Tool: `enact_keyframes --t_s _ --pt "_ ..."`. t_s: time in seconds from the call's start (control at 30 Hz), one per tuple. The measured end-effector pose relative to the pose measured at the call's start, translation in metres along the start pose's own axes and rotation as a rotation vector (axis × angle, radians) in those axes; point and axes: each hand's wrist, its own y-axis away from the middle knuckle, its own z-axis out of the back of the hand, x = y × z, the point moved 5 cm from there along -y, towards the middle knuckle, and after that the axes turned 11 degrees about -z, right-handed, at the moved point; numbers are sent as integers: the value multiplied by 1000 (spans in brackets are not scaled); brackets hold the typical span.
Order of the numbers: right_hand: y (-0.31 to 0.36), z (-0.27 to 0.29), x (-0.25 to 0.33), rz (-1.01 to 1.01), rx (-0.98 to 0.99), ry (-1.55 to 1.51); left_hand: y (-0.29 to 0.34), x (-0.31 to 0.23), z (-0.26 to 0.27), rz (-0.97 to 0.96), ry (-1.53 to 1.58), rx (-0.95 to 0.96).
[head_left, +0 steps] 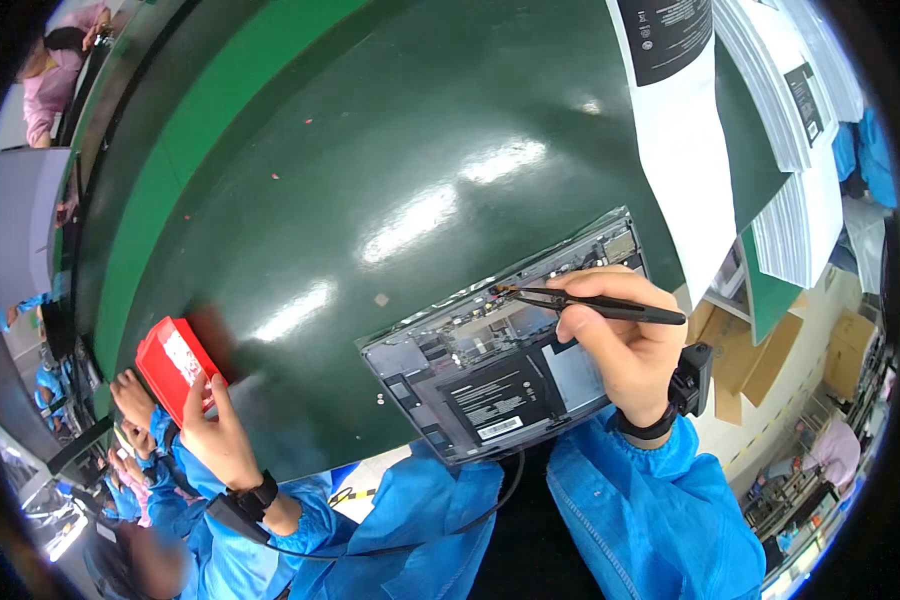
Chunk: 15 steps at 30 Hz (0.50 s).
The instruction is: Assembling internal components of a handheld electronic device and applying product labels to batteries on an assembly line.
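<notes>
Resting over the near right edge of the opened device (490,375), the right hand (625,345) pinches black tweezers (595,303) between closed fingers, tips touching a small part at the device's far left corner. The device lies at the near edge of the green table (370,180). Left hand (215,435), at the near left, fingers curled on a red box (175,365). Farther right: stacked white sheets (780,90).

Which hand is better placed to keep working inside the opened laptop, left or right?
Right, most likely. The right hand holds black tweezers in a pinch grip, their tips over the opened laptop. The left hand is off to the side at a red box, away from the laptop.
</notes>
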Motion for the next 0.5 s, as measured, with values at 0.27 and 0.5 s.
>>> enact_keyframes --t_s 0.27,0.5 --pt "1 7 -3 53 -97 106 27 -209 -19 -821 521 63" --pt "1 10 2 98 -55 201 13 -277 -66 -1137 713 293"
